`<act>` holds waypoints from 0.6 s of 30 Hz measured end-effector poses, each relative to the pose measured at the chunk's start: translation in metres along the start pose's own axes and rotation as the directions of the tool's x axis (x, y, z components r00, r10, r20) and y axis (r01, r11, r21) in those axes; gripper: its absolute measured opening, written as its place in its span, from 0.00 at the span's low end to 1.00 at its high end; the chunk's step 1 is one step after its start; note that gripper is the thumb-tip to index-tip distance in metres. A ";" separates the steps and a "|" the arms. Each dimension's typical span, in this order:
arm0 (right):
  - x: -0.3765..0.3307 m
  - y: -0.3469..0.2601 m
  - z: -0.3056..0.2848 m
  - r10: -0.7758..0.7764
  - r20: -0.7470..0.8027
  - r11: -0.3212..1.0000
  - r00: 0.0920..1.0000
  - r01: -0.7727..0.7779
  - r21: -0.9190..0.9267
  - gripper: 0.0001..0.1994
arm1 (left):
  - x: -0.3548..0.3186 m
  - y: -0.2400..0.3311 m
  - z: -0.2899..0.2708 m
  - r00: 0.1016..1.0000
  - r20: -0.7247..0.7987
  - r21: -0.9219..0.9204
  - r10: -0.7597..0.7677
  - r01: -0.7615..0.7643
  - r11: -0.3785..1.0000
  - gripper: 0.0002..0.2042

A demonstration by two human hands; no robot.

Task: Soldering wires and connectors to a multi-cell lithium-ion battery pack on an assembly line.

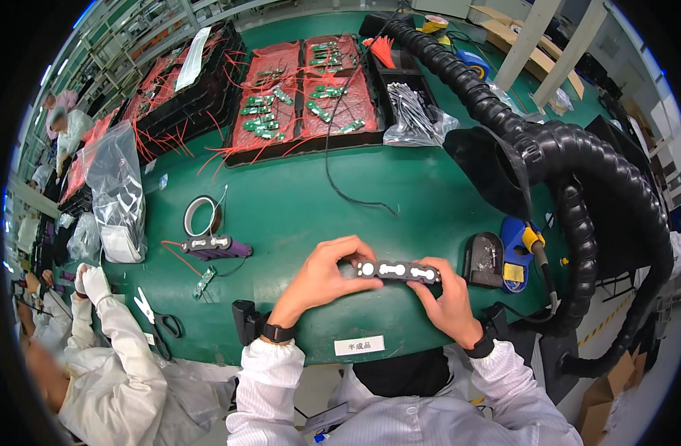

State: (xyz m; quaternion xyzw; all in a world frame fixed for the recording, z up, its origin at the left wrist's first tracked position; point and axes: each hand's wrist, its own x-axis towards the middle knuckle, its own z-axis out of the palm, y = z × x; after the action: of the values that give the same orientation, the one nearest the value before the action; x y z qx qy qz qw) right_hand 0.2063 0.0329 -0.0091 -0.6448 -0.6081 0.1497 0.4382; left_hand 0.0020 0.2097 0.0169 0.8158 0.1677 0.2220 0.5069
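My left hand (336, 269) and my right hand (449, 297) grip a battery pack (396, 270) by its two ends above the green table. Its narrow side faces up, a black holder with shiny metal strips. To the left, a second battery pack (220, 247) with purple cells lies on the table, wired to a small green circuit board (204, 283). Behind that pack stands a roll of tape (202, 215). White-bladed scissors (156, 321) with black handles lie left of my left hand. A soldering iron in a blue stand (525, 249) is right of my right hand.
A black tray (304, 153) with red liners holds several circuit boards. Black fume hoses (578, 152) arch over the right side. A black box (484, 260) sits by the iron. A bin of cable ties (412, 108) stands at the back. A co-worker (121, 357) sits at the left.
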 end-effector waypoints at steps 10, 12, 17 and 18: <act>-0.005 -0.008 0.000 0.127 0.008 0.974 0.992 -0.126 0.188 0.20 | 0.022 -0.008 -0.003 0.943 -0.328 -0.096 -0.045 0.014 0.995 0.12; -0.007 -0.011 0.008 0.094 -0.010 0.973 0.996 -0.090 0.213 0.19 | 0.027 -0.011 0.007 0.950 -0.283 0.254 0.132 -0.059 0.965 0.15; -0.016 -0.013 -0.010 0.097 -0.027 0.985 0.995 -0.092 0.145 0.20 | 0.058 -0.020 0.037 0.957 -0.146 0.482 0.250 -0.152 0.863 0.15; -0.016 -0.015 -0.011 0.106 -0.013 0.981 0.994 -0.102 0.164 0.20 | 0.055 -0.018 0.036 0.958 -0.145 0.511 0.247 -0.141 0.848 0.14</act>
State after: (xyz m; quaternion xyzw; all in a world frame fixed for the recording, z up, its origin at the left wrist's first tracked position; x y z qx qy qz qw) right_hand 0.2011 0.0117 0.0029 -0.6392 -0.5544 0.2146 0.4879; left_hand 0.0672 0.2178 -0.0024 0.9039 0.1867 0.3046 0.2354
